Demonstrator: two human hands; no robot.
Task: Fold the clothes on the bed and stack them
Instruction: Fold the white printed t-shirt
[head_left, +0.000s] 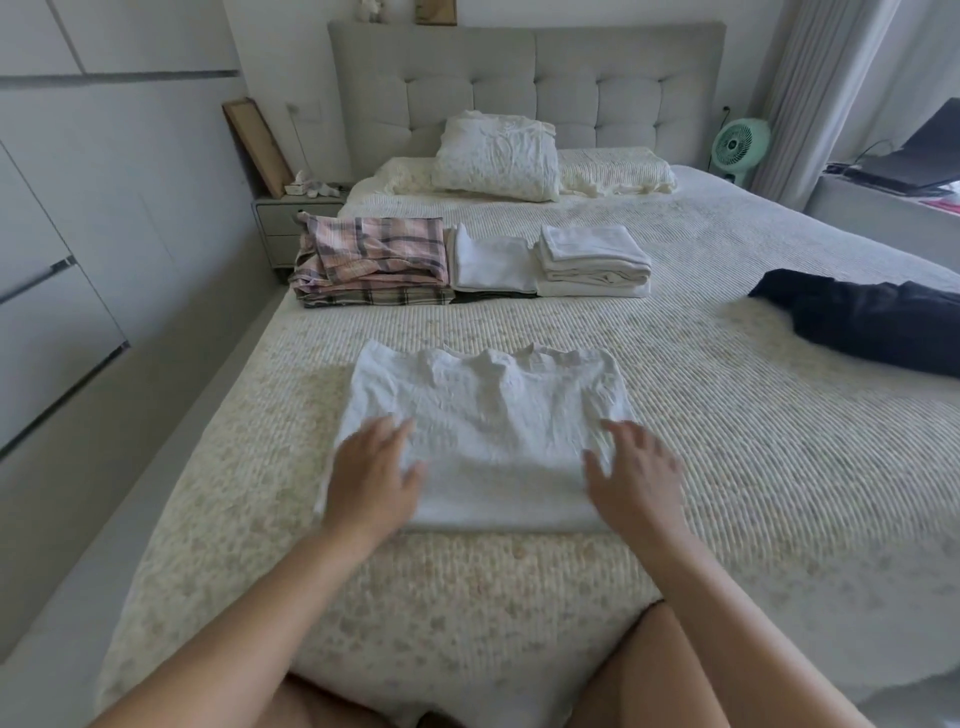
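A white T-shirt (488, 415) lies folded in half on the bed (727, 441), collar toward the headboard. My left hand (371, 478) lies flat on its near left corner, fingers spread. Over the near right corner my right hand (636, 478) is spread flat too, slightly blurred. Further up the bed stand three folded stacks: pink and grey plaid garments (371, 262), white pieces over a dark one (493, 265), and white linens (592, 260). A dark garment (878, 325) lies unfolded at the right.
Pillows (496, 156) rest against the grey tufted headboard. A nightstand (288, 218) stands left of the bed beside white wardrobe doors. A green fan (740, 143) and a laptop (919, 156) are at the right. My knees rest at the bed's near edge.
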